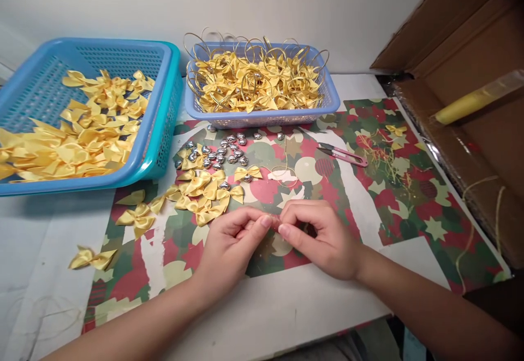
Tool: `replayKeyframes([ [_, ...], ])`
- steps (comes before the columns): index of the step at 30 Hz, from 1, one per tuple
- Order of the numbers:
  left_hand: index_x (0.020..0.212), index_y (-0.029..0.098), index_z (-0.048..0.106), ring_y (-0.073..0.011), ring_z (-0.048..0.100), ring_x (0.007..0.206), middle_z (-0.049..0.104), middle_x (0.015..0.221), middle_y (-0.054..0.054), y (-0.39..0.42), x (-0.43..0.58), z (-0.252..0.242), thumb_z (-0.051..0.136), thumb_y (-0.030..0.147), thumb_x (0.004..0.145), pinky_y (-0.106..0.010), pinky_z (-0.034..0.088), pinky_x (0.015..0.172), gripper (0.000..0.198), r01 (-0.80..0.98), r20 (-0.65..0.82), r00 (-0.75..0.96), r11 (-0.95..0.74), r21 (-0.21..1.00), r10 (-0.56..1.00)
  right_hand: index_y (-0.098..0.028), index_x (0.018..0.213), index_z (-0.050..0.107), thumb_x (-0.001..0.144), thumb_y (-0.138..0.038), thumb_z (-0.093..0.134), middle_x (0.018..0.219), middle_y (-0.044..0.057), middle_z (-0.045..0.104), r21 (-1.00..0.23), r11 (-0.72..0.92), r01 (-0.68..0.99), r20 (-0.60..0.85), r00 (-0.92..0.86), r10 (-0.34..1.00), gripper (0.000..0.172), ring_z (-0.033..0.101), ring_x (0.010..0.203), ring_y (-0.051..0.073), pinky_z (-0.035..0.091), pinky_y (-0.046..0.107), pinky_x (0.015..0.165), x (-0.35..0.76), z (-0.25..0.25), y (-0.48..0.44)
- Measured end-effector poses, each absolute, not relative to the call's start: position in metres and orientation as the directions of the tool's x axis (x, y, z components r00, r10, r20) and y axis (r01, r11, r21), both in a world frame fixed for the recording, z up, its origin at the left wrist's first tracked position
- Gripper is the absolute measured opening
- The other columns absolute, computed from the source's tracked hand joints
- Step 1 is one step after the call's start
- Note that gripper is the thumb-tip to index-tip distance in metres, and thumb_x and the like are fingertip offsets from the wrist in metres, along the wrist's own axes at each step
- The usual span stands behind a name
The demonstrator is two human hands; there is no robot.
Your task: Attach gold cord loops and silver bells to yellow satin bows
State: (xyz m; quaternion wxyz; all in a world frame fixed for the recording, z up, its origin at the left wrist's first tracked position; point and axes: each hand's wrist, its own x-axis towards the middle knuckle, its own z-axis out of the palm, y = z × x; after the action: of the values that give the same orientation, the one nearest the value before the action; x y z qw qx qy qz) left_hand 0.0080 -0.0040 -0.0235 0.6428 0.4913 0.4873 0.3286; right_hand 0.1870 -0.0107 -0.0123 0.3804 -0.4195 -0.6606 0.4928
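Observation:
My left hand (230,243) and my right hand (323,238) meet fingertip to fingertip low over the patterned paper (393,208). Both are closed in a pinch on something tiny between them that I cannot make out. Just beyond my left hand lies a loose pile of yellow satin bows (200,191). Behind that sits a scatter of small silver heart beads (223,153). A loop of gold cord (282,174) lies beyond my right hand.
A large blue basket (158,126) of yellow bows stands at the left. A smaller blue basket (262,115) holds bows with gold cord loops. Pink thread snips (341,154) lie to the right, with cord scraps (382,156) nearby. An open cardboard box (470,93) fills the right edge.

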Motion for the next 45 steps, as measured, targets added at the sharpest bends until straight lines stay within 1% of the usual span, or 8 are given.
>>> replayKeyframes([
  [3,0.068,0.017,0.062,-0.0076,0.028,0.043,0.036,0.046,0.007,-0.0041,0.0073,-0.0249,0.063,0.048,0.087,-0.021,0.02,0.04,0.036,0.062,-0.278,0.326,0.273,0.96,0.904,-0.018,0.063,0.051,0.091,-0.021,0.053,0.061,-0.002,0.054,-0.987,0.095,0.133,0.038,-0.38,0.924,0.028,0.049,0.06,0.011,0.039,0.025,0.058,0.1877,-0.0141,-0.009],
  [9,0.065,0.018,0.055,-0.0074,0.027,0.043,0.034,0.047,0.008,-0.0043,0.0071,-0.0264,0.062,0.047,0.088,-0.02,0.02,0.039,0.038,0.026,-0.265,0.355,0.274,0.962,0.897,-0.019,0.06,0.045,0.091,-0.021,0.052,0.058,-0.004,0.047,-0.997,0.021,0.077,-0.013,-0.423,0.906,0.032,0.041,0.056,0.009,0.034,0.024,0.054,0.1863,-0.0174,-0.0084],
  [13,0.064,0.019,0.053,-0.0073,0.028,0.043,0.033,0.047,0.008,-0.005,0.0077,-0.0249,0.061,0.047,0.089,-0.02,0.022,0.039,0.038,0.016,-0.265,0.361,0.278,0.96,0.894,-0.019,0.061,0.043,0.091,-0.022,0.053,0.059,-0.005,0.044,-0.996,-0.013,0.083,-0.049,-0.445,0.894,0.032,0.039,0.056,0.009,0.033,0.024,0.053,0.1874,-0.0168,-0.0085],
  [17,0.063,0.019,0.052,-0.0071,0.029,0.042,0.034,0.047,0.008,-0.0049,0.0085,-0.0222,0.062,0.049,0.087,-0.019,0.022,0.038,0.04,0.023,-0.276,0.369,0.288,0.957,0.888,-0.019,0.061,0.043,0.091,-0.022,0.054,0.058,-0.005,0.044,-0.995,-0.044,0.09,-0.079,-0.426,0.901,0.032,0.039,0.054,0.009,0.033,0.023,0.05,0.1876,-0.0157,-0.0083],
  [28,0.064,0.019,0.053,-0.0068,0.031,0.04,0.035,0.046,0.008,-0.0047,0.0087,-0.0214,0.06,0.039,0.088,-0.019,0.023,0.036,0.033,0.04,-0.26,0.355,0.263,0.964,0.898,-0.019,0.061,0.046,0.086,-0.015,0.057,0.058,-0.004,0.05,-0.996,-0.016,0.092,-0.051,-0.393,0.918,0.027,0.044,0.054,0.009,0.036,0.021,0.049,0.1843,-0.0177,-0.0088],
  [38,0.065,0.018,0.053,-0.0067,0.031,0.04,0.036,0.046,0.008,-0.0034,0.0089,-0.0215,0.058,0.034,0.089,-0.018,0.024,0.036,0.03,0.032,-0.254,0.358,0.26,0.965,0.898,-0.019,0.059,0.045,0.084,-0.013,0.057,0.057,-0.005,0.049,-0.995,-0.004,0.1,-0.043,-0.389,0.92,0.028,0.043,0.052,0.008,0.036,0.02,0.048,0.1838,-0.0157,-0.0091],
  [45,0.065,0.017,0.055,-0.0066,0.031,0.041,0.037,0.046,0.008,-0.004,0.0081,-0.022,0.058,0.035,0.089,-0.018,0.024,0.037,0.03,0.049,-0.246,0.358,0.245,0.968,0.901,-0.019,0.059,0.046,0.084,-0.014,0.058,0.057,-0.005,0.049,-0.994,-0.015,0.109,-0.057,-0.392,0.918,0.028,0.044,0.053,0.008,0.036,0.02,0.049,0.1838,-0.0162,-0.0088],
])
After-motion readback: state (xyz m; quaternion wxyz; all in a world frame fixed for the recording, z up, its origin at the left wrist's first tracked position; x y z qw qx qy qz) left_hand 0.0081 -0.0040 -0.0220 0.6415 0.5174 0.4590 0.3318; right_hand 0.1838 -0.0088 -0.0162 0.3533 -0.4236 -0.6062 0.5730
